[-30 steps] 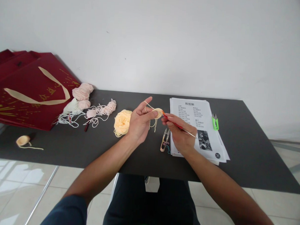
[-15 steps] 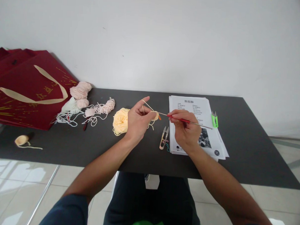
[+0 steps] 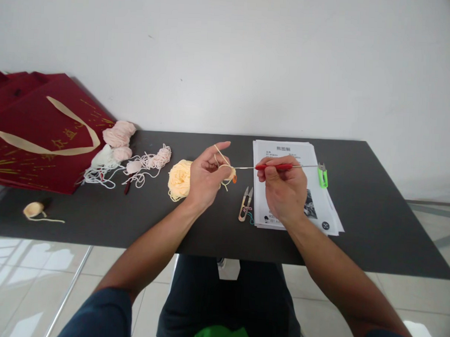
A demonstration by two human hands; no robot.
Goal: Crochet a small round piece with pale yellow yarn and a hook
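Observation:
My left hand (image 3: 206, 176) pinches a small pale-yellow crochet piece (image 3: 230, 175) between thumb and fingers, its index finger stretched out with yarn running over it. An orange stitch marker (image 3: 235, 179) hangs at the edge of the piece. My right hand (image 3: 286, 188) grips a crochet hook (image 3: 275, 167) by its red handle, over the printed sheets. The thin metal shaft points left and its tip reaches the crochet piece, where the exact stitch is too small to make out. Behind my left hand lies a ball of yellow yarn (image 3: 179, 179), partly hidden.
Thread snips (image 3: 245, 205) lie beside the printed sheets (image 3: 282, 224); green snips (image 3: 322, 176) rest at their right edge. Pink yarn (image 3: 119, 133), white yarn (image 3: 102, 158) and a red paper bag (image 3: 36, 130) are at the left. A small crocheted cup (image 3: 33, 210) sits near the front left.
My right hand has turned and shifted slightly right, so the hook now lies nearly level instead of slanting. My left hand keeps its hold, with the index finger tipped a little further right.

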